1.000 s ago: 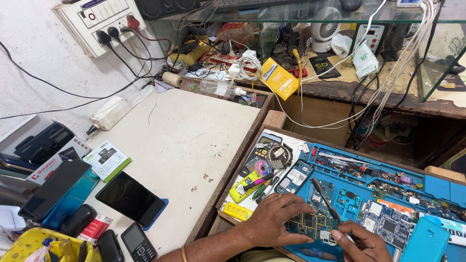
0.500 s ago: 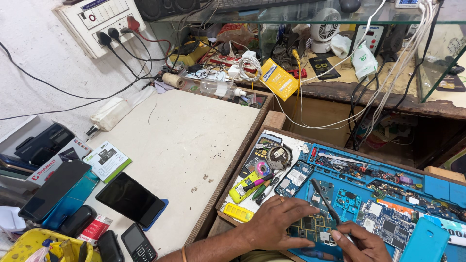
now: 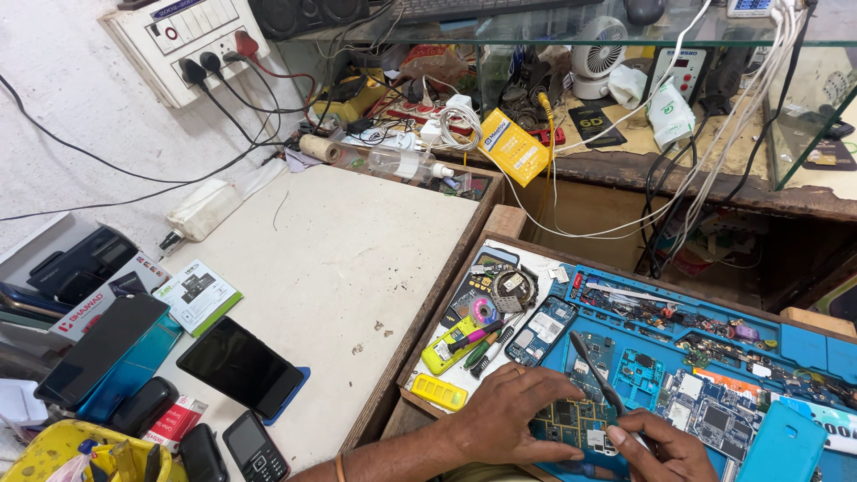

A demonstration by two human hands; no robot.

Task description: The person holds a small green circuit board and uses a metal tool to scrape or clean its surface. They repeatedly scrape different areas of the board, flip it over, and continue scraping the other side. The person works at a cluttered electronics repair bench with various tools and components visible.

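My left hand (image 3: 504, 411) lies flat on a green circuit board (image 3: 580, 418), pinning it to the blue repair mat (image 3: 803, 344) at the bottom of the view. Just to its right, my right hand (image 3: 656, 446) grips a thin dark tool (image 3: 596, 379) like a pen, with the shaft slanting up and left over the board. Several more circuit boards and small phone parts lie on the mat around both hands.
A yellow part (image 3: 438, 392), pens and a tape roll (image 3: 485, 311) lie left of the mat. Phones (image 3: 239, 366) rest on the white tabletop (image 3: 339, 250) to the left. Cables, a yellow box (image 3: 513, 145), a small fan (image 3: 596, 61) and a wall socket board (image 3: 183, 36) crowd the back.
Both hands stay on the board and shift only slightly; the view has tilted a little.
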